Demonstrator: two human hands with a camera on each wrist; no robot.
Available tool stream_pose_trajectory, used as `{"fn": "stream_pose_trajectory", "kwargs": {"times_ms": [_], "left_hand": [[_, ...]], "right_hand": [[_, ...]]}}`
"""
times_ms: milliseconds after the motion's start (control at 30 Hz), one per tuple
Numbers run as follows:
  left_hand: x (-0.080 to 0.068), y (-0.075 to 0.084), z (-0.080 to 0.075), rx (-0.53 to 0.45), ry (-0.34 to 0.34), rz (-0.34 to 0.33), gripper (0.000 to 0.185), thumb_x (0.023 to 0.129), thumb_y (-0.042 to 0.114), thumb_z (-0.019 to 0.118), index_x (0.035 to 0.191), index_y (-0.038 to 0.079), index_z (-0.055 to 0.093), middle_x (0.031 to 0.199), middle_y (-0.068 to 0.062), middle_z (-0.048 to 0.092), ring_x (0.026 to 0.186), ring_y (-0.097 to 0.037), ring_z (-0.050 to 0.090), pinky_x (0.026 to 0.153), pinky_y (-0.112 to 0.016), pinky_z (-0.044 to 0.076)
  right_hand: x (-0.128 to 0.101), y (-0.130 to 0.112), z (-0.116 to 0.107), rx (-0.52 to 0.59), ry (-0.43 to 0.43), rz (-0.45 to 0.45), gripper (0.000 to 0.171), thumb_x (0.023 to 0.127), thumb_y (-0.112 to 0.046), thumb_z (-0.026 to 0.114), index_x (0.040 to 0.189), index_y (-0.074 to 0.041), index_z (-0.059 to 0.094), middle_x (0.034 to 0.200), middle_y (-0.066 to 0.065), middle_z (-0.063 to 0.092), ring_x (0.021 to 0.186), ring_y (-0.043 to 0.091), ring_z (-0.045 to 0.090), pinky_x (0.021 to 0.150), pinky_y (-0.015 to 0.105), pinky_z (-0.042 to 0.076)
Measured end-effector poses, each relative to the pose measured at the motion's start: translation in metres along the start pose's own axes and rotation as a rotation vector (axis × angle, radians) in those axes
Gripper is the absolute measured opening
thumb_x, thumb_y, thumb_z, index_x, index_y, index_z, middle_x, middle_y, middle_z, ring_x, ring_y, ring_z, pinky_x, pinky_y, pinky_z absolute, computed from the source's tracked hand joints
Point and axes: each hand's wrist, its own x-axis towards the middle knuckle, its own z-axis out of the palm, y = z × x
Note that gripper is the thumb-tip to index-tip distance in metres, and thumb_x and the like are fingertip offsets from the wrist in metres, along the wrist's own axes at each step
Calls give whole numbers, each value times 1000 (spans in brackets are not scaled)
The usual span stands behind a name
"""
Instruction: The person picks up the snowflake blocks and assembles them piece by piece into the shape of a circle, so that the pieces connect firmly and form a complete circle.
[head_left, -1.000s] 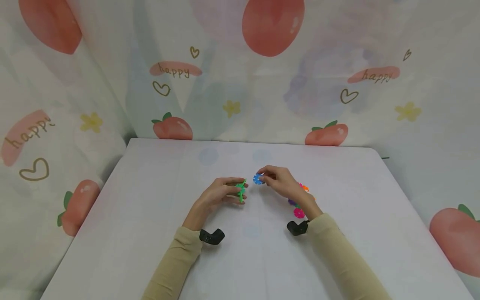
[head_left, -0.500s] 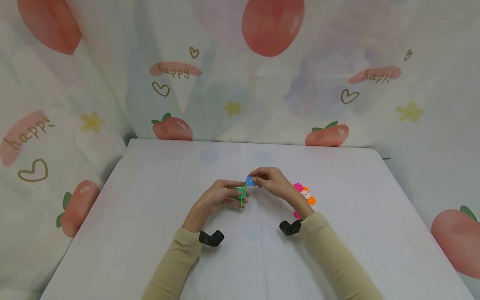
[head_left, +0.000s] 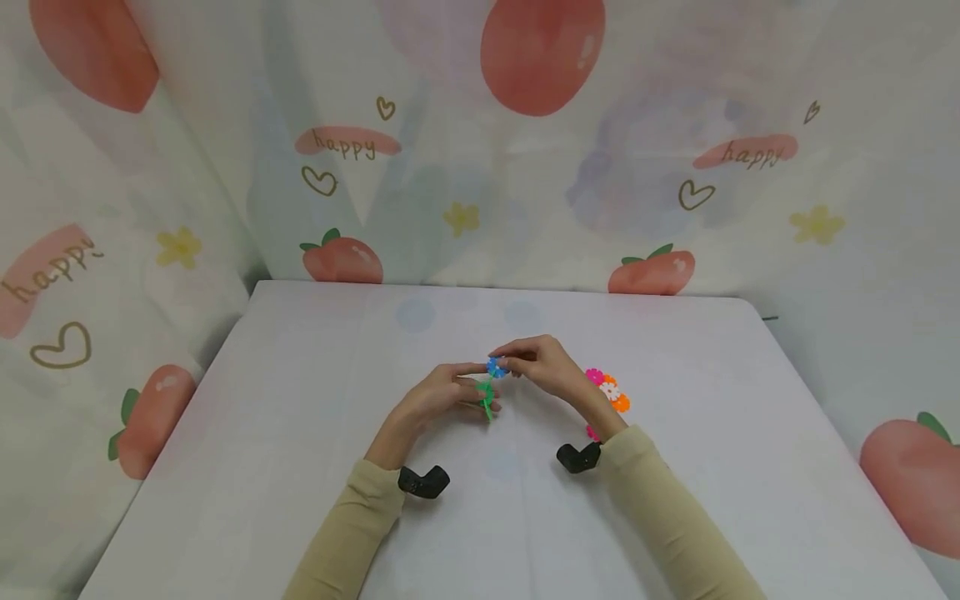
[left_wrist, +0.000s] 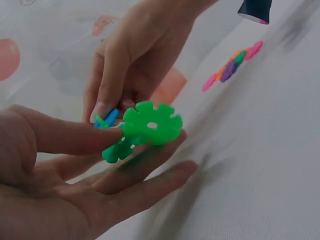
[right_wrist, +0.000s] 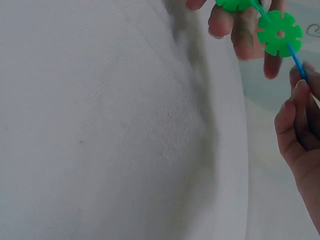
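Observation:
My left hand [head_left: 442, 393] [left_wrist: 75, 165] holds a small piece made of green notched discs [head_left: 486, 395] [left_wrist: 150, 125] [right_wrist: 279, 34] between thumb and fingers, just above the white table [head_left: 300, 417]. My right hand [head_left: 543, 362] [right_wrist: 300, 120] pinches a blue notched disc [head_left: 497, 367] [left_wrist: 107, 119] [right_wrist: 298, 64] and presses its edge against the top green disc. Both hands meet at the middle of the table.
A cluster of loose pink, orange, white and purple discs [head_left: 609, 393] [left_wrist: 232, 65] lies on the table right of my right hand. Printed fabric walls [head_left: 480, 142] close in the back and both sides. Black wrist cameras [head_left: 423, 481] sit on both wrists.
My right hand carried the blue disc leftward to the green piece in my left hand; the two pieces now touch. The loose discs came into sight behind the right wrist.

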Motion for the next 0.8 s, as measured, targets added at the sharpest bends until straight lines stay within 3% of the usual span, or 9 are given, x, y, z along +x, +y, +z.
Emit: {"fn": "stream_pose_trajectory", "kwargs": {"times_ms": [100, 167, 300, 533, 633, 800], "left_hand": [[0, -1, 0, 22, -53, 17, 50, 98, 6, 64, 145, 1, 52, 122, -25, 72, 105, -32, 75, 96, -38, 59], [1, -2, 1, 38, -50, 33, 46, 97, 7, 66, 141, -1, 55, 124, -22, 72, 107, -30, 75, 97, -35, 58], [2, -5, 1, 60, 4, 42, 42, 96, 7, 68, 136, -3, 58, 124, -22, 72, 109, -29, 74, 99, -35, 57], [5, -7, 0, 167, 141, 3, 43, 92, 21, 76, 129, 4, 64, 124, -10, 74, 114, -21, 71, 111, -43, 46], [5, -8, -2, 147, 151, 25, 40, 98, 25, 70, 129, 2, 65, 123, -14, 74, 112, -24, 71, 109, -42, 49], [5, -10, -5, 50, 161, 42, 38, 105, 18, 59, 133, -8, 60, 126, -23, 71, 110, -31, 73, 99, -35, 58]], "right_hand": [[0, 0, 2, 16, 3, 6, 19, 100, -15, 68, 115, -7, 77, 103, 9, 77, 85, 29, 67, 84, 50, 60], [1, -1, 3, 18, 6, 9, 18, 99, -15, 69, 113, -7, 77, 102, 9, 77, 85, 29, 69, 84, 50, 61], [2, 1, 3, 3, -1, 2, 20, 100, -16, 68, 116, -7, 76, 105, 10, 77, 85, 30, 70, 84, 47, 61], [-5, 14, -10, -33, 35, 12, 27, 102, -26, 66, 117, -5, 75, 101, 13, 77, 82, 24, 68, 74, 28, 58], [-13, 20, -19, -43, 50, 24, 28, 103, -26, 66, 116, -3, 75, 100, 14, 76, 81, 22, 67, 72, 27, 58], [-27, 32, -37, -56, 69, 63, 28, 103, -27, 66, 116, -4, 75, 101, 14, 76, 84, 26, 67, 72, 26, 56]]}}
